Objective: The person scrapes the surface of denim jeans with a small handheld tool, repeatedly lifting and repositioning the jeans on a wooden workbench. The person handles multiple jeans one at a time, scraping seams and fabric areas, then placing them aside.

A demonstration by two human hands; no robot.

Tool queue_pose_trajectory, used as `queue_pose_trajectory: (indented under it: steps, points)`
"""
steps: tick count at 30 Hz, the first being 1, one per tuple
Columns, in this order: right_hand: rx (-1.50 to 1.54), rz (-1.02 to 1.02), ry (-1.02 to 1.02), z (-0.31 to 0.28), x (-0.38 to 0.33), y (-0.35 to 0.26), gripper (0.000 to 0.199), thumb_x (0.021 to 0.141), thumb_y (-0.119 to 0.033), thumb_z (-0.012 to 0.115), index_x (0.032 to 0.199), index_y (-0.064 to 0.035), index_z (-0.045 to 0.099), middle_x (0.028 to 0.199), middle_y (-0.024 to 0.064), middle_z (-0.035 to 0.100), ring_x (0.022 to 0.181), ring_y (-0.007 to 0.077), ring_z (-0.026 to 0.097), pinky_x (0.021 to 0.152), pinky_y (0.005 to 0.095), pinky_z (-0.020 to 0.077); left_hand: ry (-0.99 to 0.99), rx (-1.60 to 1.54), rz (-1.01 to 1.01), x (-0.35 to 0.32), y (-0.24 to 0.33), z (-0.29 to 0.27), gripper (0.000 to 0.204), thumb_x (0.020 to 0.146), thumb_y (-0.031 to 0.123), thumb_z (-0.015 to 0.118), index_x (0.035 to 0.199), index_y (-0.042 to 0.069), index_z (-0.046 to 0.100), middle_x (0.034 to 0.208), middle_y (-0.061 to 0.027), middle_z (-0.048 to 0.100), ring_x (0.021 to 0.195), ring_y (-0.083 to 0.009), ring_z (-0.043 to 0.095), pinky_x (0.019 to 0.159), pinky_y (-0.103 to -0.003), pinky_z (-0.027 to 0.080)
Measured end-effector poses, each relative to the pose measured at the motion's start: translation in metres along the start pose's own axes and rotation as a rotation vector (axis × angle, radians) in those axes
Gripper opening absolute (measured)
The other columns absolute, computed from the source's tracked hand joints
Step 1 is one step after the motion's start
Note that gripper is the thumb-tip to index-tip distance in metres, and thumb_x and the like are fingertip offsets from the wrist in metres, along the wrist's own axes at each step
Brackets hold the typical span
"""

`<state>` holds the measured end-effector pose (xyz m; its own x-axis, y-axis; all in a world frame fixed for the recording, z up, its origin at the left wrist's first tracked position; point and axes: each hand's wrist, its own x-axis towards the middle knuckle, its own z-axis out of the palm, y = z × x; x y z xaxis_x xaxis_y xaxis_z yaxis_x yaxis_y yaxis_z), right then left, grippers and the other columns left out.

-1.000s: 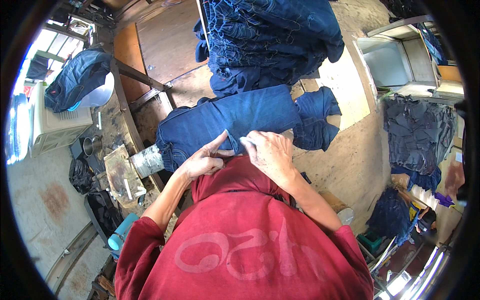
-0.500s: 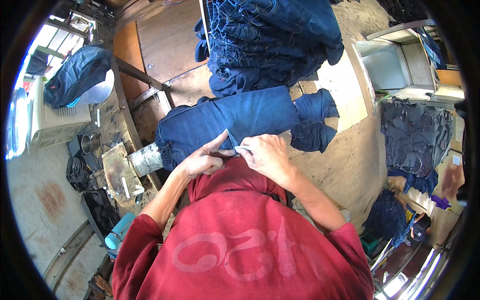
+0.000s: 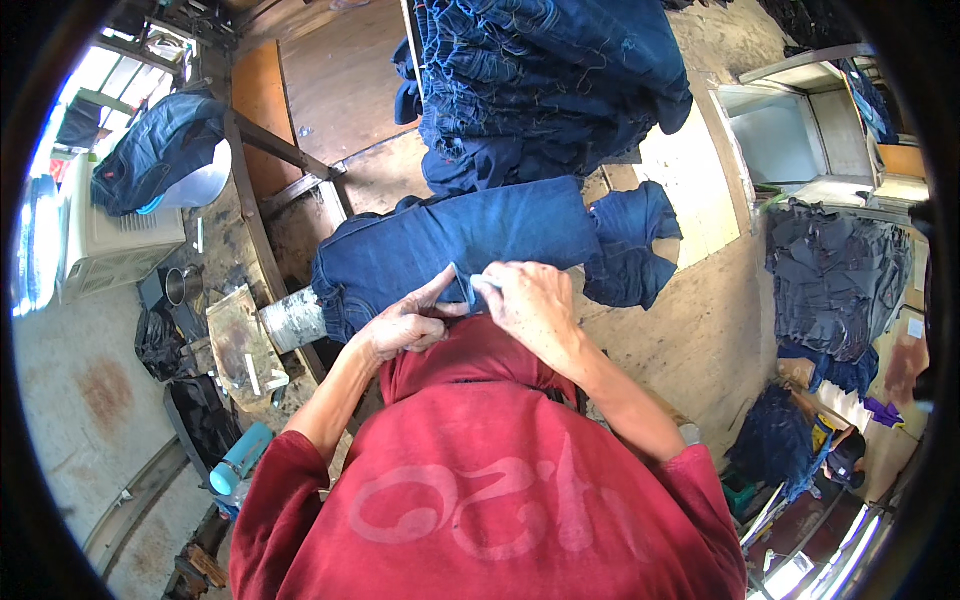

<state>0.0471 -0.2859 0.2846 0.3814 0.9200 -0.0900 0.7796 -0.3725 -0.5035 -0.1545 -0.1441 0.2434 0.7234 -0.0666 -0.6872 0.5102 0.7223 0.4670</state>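
Observation:
A pair of blue jeans (image 3: 500,225) is stretched sideways in front of me, its waist end at the left over a pale cylindrical form. At its near edge, my left hand (image 3: 412,318) has one finger pointing up and the others curled. Between my hands is a small, thin blue-grey piece (image 3: 462,290), perhaps folded sandpaper or cloth; I cannot tell which. My left fingers grip one side of it. My right hand (image 3: 532,303) pinches the other side, fingers bent and knuckles up. The fingertips of the right hand are partly hidden.
A tall pile of jeans (image 3: 545,90) stands beyond the stretched pair. At the left are a stained board (image 3: 240,340), a metal cup (image 3: 178,287) and a turquoise bottle (image 3: 240,455). Dark garments (image 3: 835,280) are stacked at the right, with another person (image 3: 845,455) below them.
My right hand has shifted slightly up, and more of the blue-grey piece shows between my hands. The left hand keeps nearly the same pose, and the jeans lie as before.

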Motion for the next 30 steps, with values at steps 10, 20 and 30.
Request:
queue_pose_trajectory:
  steps: [10,20,30]
  points:
    - [0.484,0.926,0.202,0.053,-0.031,0.185,0.076,0.109,-0.075,0.041,0.108,-0.0043,0.068,0.072,0.0081,0.065,0.073,0.0266,0.069,0.073,0.0439,0.055,1.03,1.101,-0.271,-0.021,0.041,-0.183,0.093,0.102,0.075,0.055,0.133,-0.01,0.072,0.132,-0.0265,0.075,0.117,-0.0361,0.076,0.101,-0.046,0.057]
    - [1.02,1.32,0.932,0.141,0.011,0.305,0.032,0.087,-0.02,0.093,0.108,-0.0026,0.077,0.105,0.0075,0.077,0.091,0.0205,0.069,0.08,0.0454,0.0558,0.696,0.04,0.658,-0.004,0.053,-0.134,0.038,0.11,0.012,0.062,0.146,0.0,0.063,0.136,-0.0095,0.073,0.123,-0.0226,0.069,0.112,-0.04,0.052]
    - [1.306,1.347,1.593,0.0,-0.171,0.543,0.036,0.1,-0.019,0.077,0.121,0.0095,0.072,0.122,0.0172,0.076,0.101,0.0296,0.075,0.094,0.0458,0.0625,0.059,-0.277,0.346,0.233,0.058,0.065,0.087,0.108,-0.001,0.063,0.175,0.005,0.008,0.143,-0.0157,0.065,0.121,-0.0253,0.072,0.103,-0.042,0.063]
